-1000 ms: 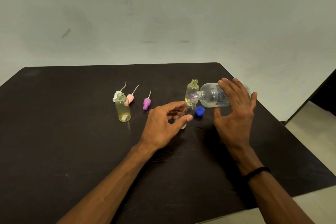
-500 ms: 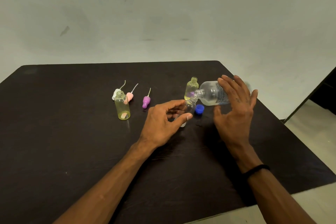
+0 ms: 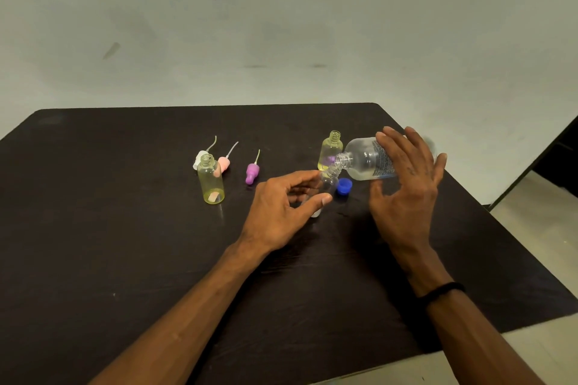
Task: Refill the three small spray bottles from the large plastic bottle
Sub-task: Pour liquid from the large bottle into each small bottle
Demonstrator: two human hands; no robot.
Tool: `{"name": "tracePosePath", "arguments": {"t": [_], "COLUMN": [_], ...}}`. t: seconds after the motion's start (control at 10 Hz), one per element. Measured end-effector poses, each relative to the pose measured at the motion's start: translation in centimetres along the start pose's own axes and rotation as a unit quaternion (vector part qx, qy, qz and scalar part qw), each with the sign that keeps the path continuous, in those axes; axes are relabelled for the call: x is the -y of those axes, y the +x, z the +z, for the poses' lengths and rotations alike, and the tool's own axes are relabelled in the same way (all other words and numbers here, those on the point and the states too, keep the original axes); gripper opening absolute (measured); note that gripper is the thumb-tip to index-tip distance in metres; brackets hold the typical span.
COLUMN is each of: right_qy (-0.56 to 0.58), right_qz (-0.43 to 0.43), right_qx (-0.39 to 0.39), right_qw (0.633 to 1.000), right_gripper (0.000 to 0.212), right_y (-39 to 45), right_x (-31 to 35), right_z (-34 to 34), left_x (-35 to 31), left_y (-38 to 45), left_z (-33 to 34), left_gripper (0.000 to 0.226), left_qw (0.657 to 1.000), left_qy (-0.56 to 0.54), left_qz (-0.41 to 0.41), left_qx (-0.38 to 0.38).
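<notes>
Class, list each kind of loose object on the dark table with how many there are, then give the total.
Small spray bottles: 3
Spray tops: 3
Large plastic bottle: 1
Blue cap: 1
Total: 8

The right hand [image 3: 406, 194] tips the large plastic bottle [image 3: 364, 159] sideways, its open neck meeting the mouth of a small clear spray bottle [image 3: 327, 184] that the left hand [image 3: 281, 209] grips; a blue cap [image 3: 344, 186] lies between the hands.
</notes>
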State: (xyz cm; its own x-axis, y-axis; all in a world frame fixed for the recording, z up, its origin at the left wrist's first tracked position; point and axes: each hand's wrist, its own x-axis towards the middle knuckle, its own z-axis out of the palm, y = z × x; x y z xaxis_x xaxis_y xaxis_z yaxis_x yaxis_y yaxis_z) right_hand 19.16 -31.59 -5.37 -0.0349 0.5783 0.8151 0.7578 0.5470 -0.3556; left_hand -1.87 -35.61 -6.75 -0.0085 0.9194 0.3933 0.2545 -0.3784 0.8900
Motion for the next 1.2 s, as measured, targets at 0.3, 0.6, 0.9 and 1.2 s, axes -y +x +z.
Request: {"name": "tracePosePath", "arguments": {"t": [0.3, 0.6, 0.9, 1.2], "right_qy": [-0.008, -0.013, -0.016, -0.017], "right_qz": [-0.008, -0.016, -0.017, -0.019], "right_qx": [-0.001, -0.004, -0.003, -0.005], "right_qw": [1.0, 1.0, 1.0, 1.0], "right_gripper": [0.084, 0.084, 0.083, 0.084], "right_y": [0.03, 0.07, 0.05, 0.08], "right_x": [0.04, -0.13, -0.13, -0.04], "right_z": [-0.12, -0.05, -0.07, -0.1], "left_x": [0.03, 0.08, 0.05, 0.06], "left_y": [0.0, 0.07, 0.06, 0.05], "left_z": [-0.03, -0.1, -0.11, -0.17], "left_gripper": [0.049, 0.05, 0.05, 0.05], "left_qw": [1.0, 1.0, 1.0, 1.0], "left_qy": [0.002, 0.009, 0.005, 0.009], "left_qz": [0.0, 0.002, -0.001, 0.0], "left_qx": [0.004, 0.008, 0.009, 0.01]}}
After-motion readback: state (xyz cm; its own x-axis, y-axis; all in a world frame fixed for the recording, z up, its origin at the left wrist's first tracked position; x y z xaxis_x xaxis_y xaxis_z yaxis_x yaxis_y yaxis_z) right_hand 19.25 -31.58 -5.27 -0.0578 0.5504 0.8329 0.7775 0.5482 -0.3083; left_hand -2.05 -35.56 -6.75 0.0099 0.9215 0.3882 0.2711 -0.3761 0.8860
